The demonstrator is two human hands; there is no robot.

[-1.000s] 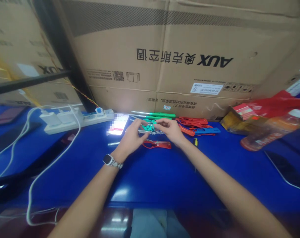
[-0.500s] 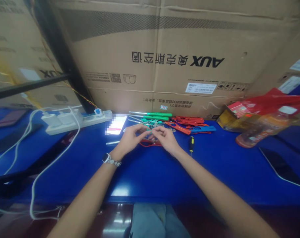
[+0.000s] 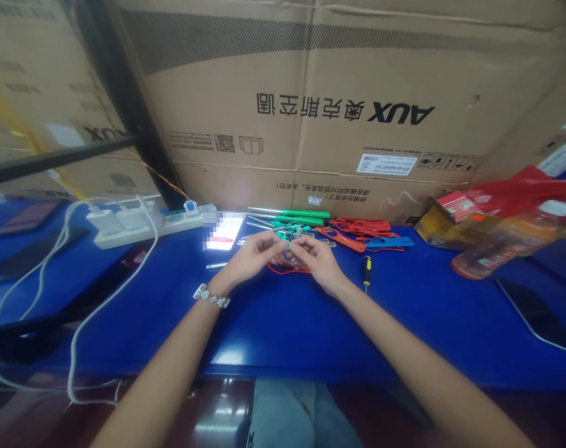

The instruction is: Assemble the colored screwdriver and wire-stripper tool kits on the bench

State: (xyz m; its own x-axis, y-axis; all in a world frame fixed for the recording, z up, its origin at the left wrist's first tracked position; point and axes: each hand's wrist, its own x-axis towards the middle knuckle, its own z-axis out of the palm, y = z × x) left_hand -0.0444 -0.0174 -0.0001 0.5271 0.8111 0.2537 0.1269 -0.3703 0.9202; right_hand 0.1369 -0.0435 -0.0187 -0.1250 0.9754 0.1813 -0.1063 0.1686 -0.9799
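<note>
1. Your left hand (image 3: pixel 252 258) has thumb and forefinger drawn close together, gripping one side of a small bright-green piece (image 3: pixel 287 246); its exact shape is hidden by your fingers.
2. Your right hand (image 3: pixel 320 264) is likewise pinched, thumb and forefinger on the same piece, which sits between both sets of fingertips.
3. Just beyond your hands lie green-handled tools with thin metal shafts (image 3: pixel 306 218).
4. A red plastic piece (image 3: pixel 283 269) shows beneath your fingers, partly covered.
5. Near your right hand, on its far right side, are flat red plastic clips (image 3: pixel 362 227) and a flat blue plastic clip (image 3: pixel 390 242).
6. A black-and-yellow screwdriver (image 3: pixel 367 272) lies right of your right hand.
7. A lit phone (image 3: pixel 224 233) lies beyond your left hand, to its left.
</note>
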